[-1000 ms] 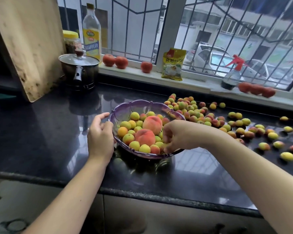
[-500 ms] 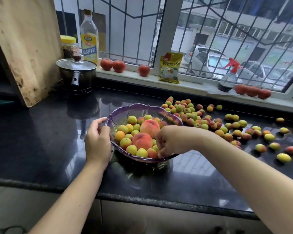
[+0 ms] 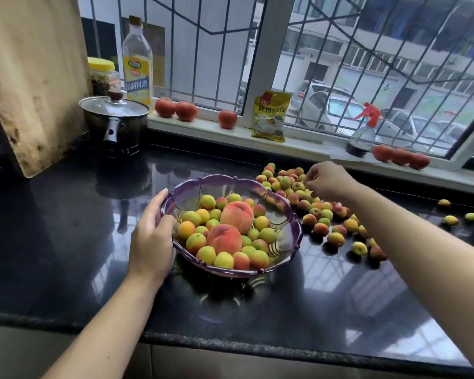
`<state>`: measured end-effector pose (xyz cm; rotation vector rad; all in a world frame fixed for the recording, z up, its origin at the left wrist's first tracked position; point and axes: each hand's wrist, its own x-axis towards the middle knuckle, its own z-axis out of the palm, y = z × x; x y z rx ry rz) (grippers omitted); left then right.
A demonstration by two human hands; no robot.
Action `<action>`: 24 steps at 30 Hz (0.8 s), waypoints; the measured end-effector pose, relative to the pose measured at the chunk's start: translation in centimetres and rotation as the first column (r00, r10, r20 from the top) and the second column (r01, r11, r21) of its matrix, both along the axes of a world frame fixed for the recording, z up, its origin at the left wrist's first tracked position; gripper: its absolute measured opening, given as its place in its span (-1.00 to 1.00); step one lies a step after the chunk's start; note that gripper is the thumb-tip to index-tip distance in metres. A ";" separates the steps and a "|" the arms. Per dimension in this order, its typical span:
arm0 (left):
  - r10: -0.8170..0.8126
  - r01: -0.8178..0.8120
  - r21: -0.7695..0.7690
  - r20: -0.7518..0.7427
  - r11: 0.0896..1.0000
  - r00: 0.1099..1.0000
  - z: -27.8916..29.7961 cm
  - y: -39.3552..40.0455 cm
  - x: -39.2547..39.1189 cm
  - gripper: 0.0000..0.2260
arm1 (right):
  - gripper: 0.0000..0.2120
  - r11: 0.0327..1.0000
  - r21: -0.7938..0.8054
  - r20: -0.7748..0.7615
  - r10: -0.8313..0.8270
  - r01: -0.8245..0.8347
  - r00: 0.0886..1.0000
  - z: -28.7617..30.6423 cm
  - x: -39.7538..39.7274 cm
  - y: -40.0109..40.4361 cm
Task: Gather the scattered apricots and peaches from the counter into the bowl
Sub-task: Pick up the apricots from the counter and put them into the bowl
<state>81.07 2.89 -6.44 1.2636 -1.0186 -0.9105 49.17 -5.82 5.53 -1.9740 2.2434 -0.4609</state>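
Peaches: two big pink peaches [image 3: 231, 228] in my purple glass bowl [image 3: 290, 239].
Left hand [image 3: 152, 236]: grips bowl rim.
Right hand [image 3: 327, 180]: fingers loosely curled above scattered apricots [image 3: 320, 214]; whether it holds anything, can't tell.

Purple bowl [image 3: 294, 231], glossy black counter [image 3: 66, 242]

A home kitchen. Left of the left hand [image 3: 151, 236], a lidded saucepan [image 3: 115, 124] stands on the glossy black counter [image 3: 52, 242] beside a leaning wooden cutting board [image 3: 30, 77]. Beyond the hand, a cooking wine bottle [image 3: 137, 61], a yellow-lidded jar [image 3: 102, 75], tomatoes [image 3: 175, 109] and a seasoning packet [image 3: 271, 116] line the sill of a barred window overlooking parked cars.
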 end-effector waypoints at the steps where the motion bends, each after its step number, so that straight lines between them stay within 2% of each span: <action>1: 0.015 -0.015 -0.001 -0.002 1.000 1.000 -0.1 -0.1 0.0 -0.43 | -0.88 1.000 0.006 -0.031 -0.012 0.013 0.999 -0.7 -0.7 -0.6; 4: 0.045 -0.046 -0.013 -0.007 0.999 0.999 -0.2 0.0 -0.1 -0.46 | -0.81 1.000 -0.005 -0.077 -0.013 0.013 0.997 -2.9 -1.8 -2.5; 8: 0.052 -0.052 -0.025 -0.002 0.998 0.999 -0.8 -0.4 0.0 -0.50 | -0.75 0.998 -0.042 -0.049 -0.047 0.045 0.998 -4.8 -1.4 -6.2; 11: 0.061 -0.062 -0.044 -0.012 0.997 0.998 -1.1 -0.7 0.0 -0.50 | -0.65 0.999 -0.032 -0.097 0.010 -0.013 0.995 -5.9 -0.9 -8.6; 17: 0.060 -0.061 -0.052 -0.024 0.997 0.998 -1.4 -0.9 0.1 -0.52 | -0.71 0.998 -0.039 -0.137 0.040 -0.046 0.990 -6.7 -0.2 -9.4; 20: 0.067 -0.069 -0.048 -0.039 0.996 0.997 -1.4 -0.9 0.2 -0.52 | -0.68 0.985 -0.156 -0.024 0.074 -0.076 0.997 -4.9 0.3 -8.5; 22: 0.059 -0.061 -0.043 -0.043 0.997 0.997 -1.4 -0.9 0.2 -0.54 | -0.63 0.977 -0.176 0.165 0.149 -0.120 0.975 -2.7 0.9 -7.1; 24: 0.058 -0.060 -0.037 -0.054 0.998 0.997 -1.2 -0.8 0.2 -0.55 | -0.61 0.967 -0.131 0.382 0.251 -0.217 0.889 -0.4 1.9 -4.4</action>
